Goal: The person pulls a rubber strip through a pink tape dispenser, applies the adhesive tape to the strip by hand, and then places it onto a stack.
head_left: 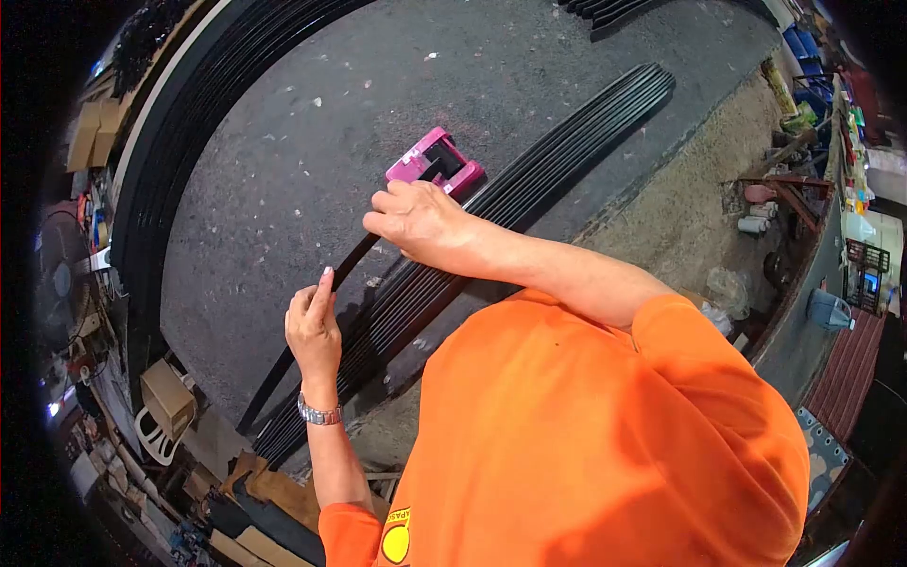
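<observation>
Hands (pixel 411 225) hold black strip (pixel 355 261) beside open tabletop (pixel 250 227); edge clearance unclear.

Pink holder (pixel 406 170): glossy plastic | strips (pixel 576 137): smooth | worktop (pixel 283 170): rough, matt | watchband (pixel 321 415): metal

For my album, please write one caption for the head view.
Left hand and right hand work a dark strip.

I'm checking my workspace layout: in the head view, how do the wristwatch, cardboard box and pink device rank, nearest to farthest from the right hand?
1. Pink device: just beyond the right hand.
2. Wristwatch: lower left.
3. Cardboard box: far left side.
</observation>
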Available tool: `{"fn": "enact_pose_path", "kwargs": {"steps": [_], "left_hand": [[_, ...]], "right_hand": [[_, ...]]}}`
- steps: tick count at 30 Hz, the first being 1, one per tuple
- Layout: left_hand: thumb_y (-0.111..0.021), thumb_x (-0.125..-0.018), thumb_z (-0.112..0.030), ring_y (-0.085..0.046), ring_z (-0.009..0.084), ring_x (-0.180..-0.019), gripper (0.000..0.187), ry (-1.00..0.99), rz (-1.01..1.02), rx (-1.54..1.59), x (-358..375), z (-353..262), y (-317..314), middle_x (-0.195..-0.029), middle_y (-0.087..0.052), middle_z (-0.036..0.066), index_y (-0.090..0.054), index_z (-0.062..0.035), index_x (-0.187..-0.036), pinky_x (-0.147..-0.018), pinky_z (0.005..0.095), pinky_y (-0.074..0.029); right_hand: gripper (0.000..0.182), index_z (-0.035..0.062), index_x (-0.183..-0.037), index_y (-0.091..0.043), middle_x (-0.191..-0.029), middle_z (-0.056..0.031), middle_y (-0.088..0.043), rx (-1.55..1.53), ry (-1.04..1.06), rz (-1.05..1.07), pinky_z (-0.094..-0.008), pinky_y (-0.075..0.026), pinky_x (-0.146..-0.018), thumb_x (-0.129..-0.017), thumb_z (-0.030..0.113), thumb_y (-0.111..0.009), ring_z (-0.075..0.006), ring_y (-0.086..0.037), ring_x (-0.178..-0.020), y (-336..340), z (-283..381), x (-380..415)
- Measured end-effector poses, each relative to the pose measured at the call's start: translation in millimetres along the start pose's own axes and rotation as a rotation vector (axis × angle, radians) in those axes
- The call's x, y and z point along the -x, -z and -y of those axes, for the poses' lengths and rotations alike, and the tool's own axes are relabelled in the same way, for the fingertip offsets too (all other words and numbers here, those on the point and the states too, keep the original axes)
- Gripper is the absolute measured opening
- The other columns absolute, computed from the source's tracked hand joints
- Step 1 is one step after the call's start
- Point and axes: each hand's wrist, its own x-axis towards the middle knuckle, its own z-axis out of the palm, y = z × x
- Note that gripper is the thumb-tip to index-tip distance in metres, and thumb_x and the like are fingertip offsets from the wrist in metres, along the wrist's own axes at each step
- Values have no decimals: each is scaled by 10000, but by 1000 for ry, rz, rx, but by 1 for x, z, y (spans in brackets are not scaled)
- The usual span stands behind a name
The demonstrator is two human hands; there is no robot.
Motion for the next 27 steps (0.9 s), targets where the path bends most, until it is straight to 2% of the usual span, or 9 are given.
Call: {"fn": "enact_pose_path", "kwargs": {"steps": [5, 10, 14, 17, 27], "left_hand": [[-671, -883, -12, -639, 244, -856, 446, -89, -98, -70, -15, -18, -23, -970, -663, 61, -688, -199, -1287, -741, 375, -493], [-656, -865, 0, -636, 239, -876, 451, -114, -169, -82, -35, -41, -47, -1002, -664, 49, -694, -195, -1270, -749, 381, -482], [-646, -873, 22, -628, 237, -871, 468, -86, -182, -112, -19, -28, -22, -987, -661, 53, -694, -199, -1283, -760, 375, -477], [-651, -874, 28, -626, 233, -868, 459, -35, -162, -140, -2, -15, -9, -981, -661, 49, -700, -184, -1279, -764, 372, -476], [-640, -854, 25, -610, 225, -838, 486, -106, -208, -197, -7, -10, -32, -982, -653, 28, -694, -206, -1277, -736, 369, -466]], "right_hand": [[205, 71, -829, -560, -854, -91, -564, 71, 2, -9, -433, -523, -696, -682, -4, -681, -313, -598, -850, 12, -19, 9], [238, 64, -882, -603, -881, -97, -611, 135, -45, -78, -422, -543, -714, -672, 3, -697, -320, -623, -837, 35, -34, 13], [224, 66, -838, -570, -855, -92, -582, 130, 1, -13, -417, -542, -707, -663, -6, -692, -305, -617, -841, 31, -12, 4], [202, 67, -795, -544, -809, -73, -548, 21, 36, -62, -411, -536, -652, -675, -5, -689, -289, -606, -782, 9, 1, 0], [198, 63, -793, -558, -815, -80, -561, 61, 25, -16, -424, -518, -651, -663, -11, -689, -291, -617, -819, 3, -11, 5]]}}
